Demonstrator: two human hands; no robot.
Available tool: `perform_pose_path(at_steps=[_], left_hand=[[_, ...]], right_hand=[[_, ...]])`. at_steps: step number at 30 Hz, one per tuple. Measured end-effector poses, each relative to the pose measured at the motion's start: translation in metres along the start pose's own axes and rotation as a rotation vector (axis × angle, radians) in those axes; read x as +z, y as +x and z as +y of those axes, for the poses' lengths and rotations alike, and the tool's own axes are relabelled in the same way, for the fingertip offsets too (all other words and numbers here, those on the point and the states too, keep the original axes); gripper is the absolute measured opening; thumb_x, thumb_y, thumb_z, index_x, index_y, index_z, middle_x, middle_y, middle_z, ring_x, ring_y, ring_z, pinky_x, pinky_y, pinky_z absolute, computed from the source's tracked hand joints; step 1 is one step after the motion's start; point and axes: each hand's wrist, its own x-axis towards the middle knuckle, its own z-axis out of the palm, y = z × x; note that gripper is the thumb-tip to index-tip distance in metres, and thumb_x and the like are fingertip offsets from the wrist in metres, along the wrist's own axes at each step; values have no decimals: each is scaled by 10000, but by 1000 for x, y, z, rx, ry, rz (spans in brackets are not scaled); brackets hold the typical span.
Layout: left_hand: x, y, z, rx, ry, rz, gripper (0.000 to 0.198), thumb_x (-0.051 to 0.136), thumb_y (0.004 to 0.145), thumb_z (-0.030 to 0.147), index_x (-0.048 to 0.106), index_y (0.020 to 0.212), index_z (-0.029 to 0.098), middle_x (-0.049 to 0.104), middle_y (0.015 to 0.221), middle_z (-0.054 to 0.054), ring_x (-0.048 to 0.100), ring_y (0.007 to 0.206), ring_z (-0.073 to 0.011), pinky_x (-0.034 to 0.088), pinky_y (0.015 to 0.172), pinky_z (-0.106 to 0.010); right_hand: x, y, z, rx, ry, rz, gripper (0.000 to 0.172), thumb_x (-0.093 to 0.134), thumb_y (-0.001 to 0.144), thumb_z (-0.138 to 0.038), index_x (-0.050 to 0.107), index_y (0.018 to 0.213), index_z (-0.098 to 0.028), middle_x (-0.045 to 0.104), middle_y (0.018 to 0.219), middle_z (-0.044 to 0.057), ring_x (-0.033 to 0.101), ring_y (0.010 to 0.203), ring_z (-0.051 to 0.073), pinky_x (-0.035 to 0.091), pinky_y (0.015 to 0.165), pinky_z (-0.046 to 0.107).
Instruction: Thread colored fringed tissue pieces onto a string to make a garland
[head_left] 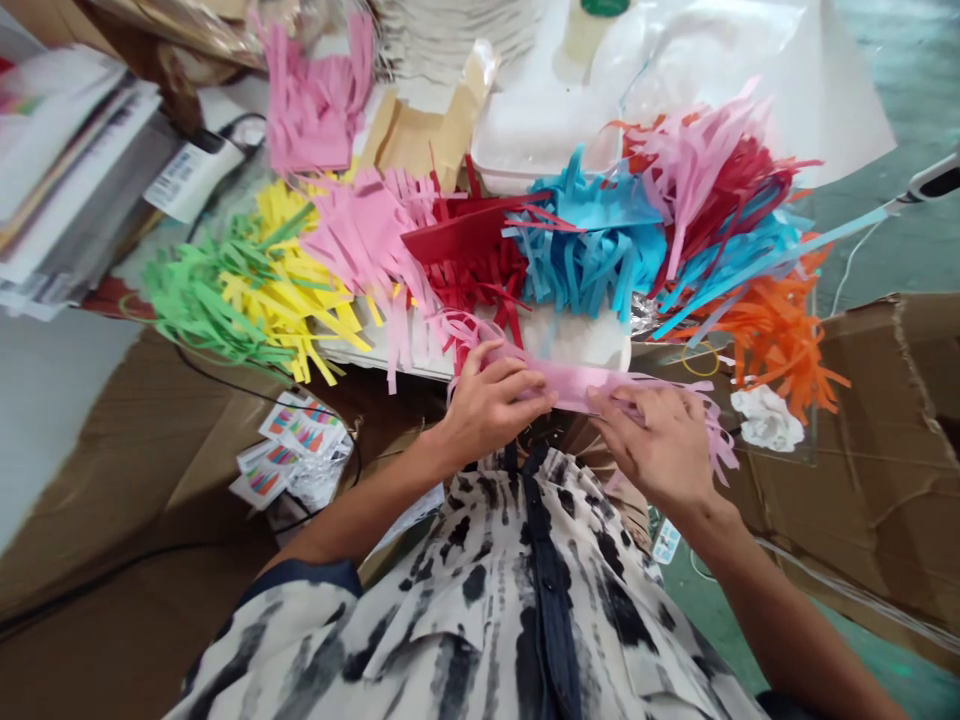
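A pink fringed paper strip (574,385) stretches sideways at the table's front edge. My left hand (499,400) is closed on its left part, and my right hand (656,440) holds its right part, with loose fringe sticking out past the fingers. Behind the strip lie fringed bunches: green (217,290), yellow (292,290), pink (367,225), dark red (480,245) and blue (600,240). To the right are a light pink bunch (690,165) and an orange bunch (780,330).
Stacked papers (75,190) stand at the far left. A white tray (547,135) and a folded pink bundle (315,110) lie farther back. Cardboard (862,450) is at the right. Printed cards (296,445) and a black cable (240,385) are below the table edge.
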Motion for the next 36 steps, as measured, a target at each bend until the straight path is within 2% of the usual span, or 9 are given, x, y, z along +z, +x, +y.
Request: perform_pose_path(at_steps=[3, 7, 11, 15, 20, 30, 32, 34, 36], left_hand=[[-7, 7, -2, -59, -53, -66, 101, 683, 1034, 322, 781, 1015, 307, 823, 1026, 38, 685, 991, -168, 332, 1236, -541], [-13, 12, -5, -120, -63, -158, 180, 676, 1032, 420, 774, 1015, 270, 824, 1036, -3, 691, 996, -198, 326, 1210, -565], [-15, 15, -6, -190, -64, -171, 156, 643, 1051, 343, 755, 1000, 248, 815, 1044, -20, 669, 978, -207, 367, 1140, -537], [-17, 22, -3, -292, -34, -175, 203, 608, 1062, 339, 722, 951, 213, 789, 976, -39, 640, 1007, -241, 338, 1145, -576], [-15, 29, -2, -345, 7, -167, 243, 607, 1058, 348, 679, 885, 193, 756, 889, -39, 633, 984, -260, 338, 1126, -598], [-10, 32, -4, -306, 114, -186, 277, 589, 1060, 366, 650, 850, 195, 700, 824, -57, 619, 944, -276, 415, 1038, -610], [-8, 31, -1, -292, 151, -165, 201, 586, 1064, 352, 677, 966, 202, 731, 921, -70, 632, 1003, -290, 428, 1036, -625], [-6, 30, 1, -232, 188, -89, 139, 599, 1063, 292, 679, 1163, 238, 766, 1125, -66, 646, 1115, -294, 417, 1087, -645], [-3, 29, 3, -79, 200, -11, 249, 611, 1057, 208, 655, 1282, 304, 763, 1271, -10, 651, 1216, -265, 353, 1205, -657]], right_hand=[[-4, 5, 4, -32, 94, 34, 205, 699, 1024, -281, 797, 1203, -258, 812, 1173, 38, 654, 1038, 221, 378, 922, 389], [-8, 11, 9, 19, 123, -25, 187, 620, 1064, -263, 802, 1075, -221, 828, 1122, 34, 673, 1035, 215, 359, 902, 388], [-8, 17, 9, 111, 85, -91, 233, 551, 1084, -312, 738, 1022, -188, 798, 1048, 63, 647, 955, 235, 319, 819, 389], [-8, 25, 7, 208, 23, -141, 270, 486, 1103, -343, 674, 979, -192, 760, 913, 65, 620, 862, 240, 281, 786, 387], [-7, 35, 8, 234, -45, -216, 293, 469, 1105, -354, 644, 935, -191, 750, 842, 66, 611, 811, 242, 259, 778, 388], [-3, 38, 6, 227, -126, -193, 307, 464, 1103, -357, 616, 889, -197, 707, 774, 52, 581, 773, 234, 263, 784, 403], [-2, 37, 4, 223, -165, -167, 314, 473, 1103, -372, 622, 888, -198, 693, 776, 60, 574, 799, 247, 270, 798, 413], [-1, 36, 4, 225, -193, -120, 300, 491, 1097, -375, 646, 914, -194, 698, 820, 77, 579, 856, 264, 288, 830, 427], [-1, 34, 6, 228, -198, -74, 272, 514, 1089, -364, 672, 948, -193, 721, 893, 90, 593, 928, 275, 308, 880, 443]])
